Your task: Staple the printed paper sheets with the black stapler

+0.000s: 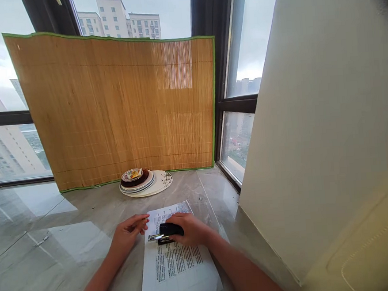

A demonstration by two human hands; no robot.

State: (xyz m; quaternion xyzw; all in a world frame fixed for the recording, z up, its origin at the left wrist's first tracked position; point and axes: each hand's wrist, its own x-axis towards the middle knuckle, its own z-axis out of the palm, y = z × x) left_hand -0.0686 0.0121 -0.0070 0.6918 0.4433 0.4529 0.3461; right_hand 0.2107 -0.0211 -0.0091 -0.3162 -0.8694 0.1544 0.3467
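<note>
My right hand (190,229) is wrapped round a black stapler (169,229) from its right side. The stapler's silver metal part (154,238) sticks out to the left. Beneath it lies a stack of printed sheets (179,266), white with columns of dark text. At the upper left edge of the sheets, my left hand (129,232) has its thumb and fingers drawn together in a pinch. Whatever may be between those fingertips is too small to make out. A short gap separates them from the stapler.
Beyond the sheets, stacked plates (138,181) stand on a white oval platter (163,183). A bamboo mat (121,106) with green edging leans against the windows. The pale wall (312,124) bounds the right side of the tiled surface (84,242). A small light-coloured object (42,240) lies at left.
</note>
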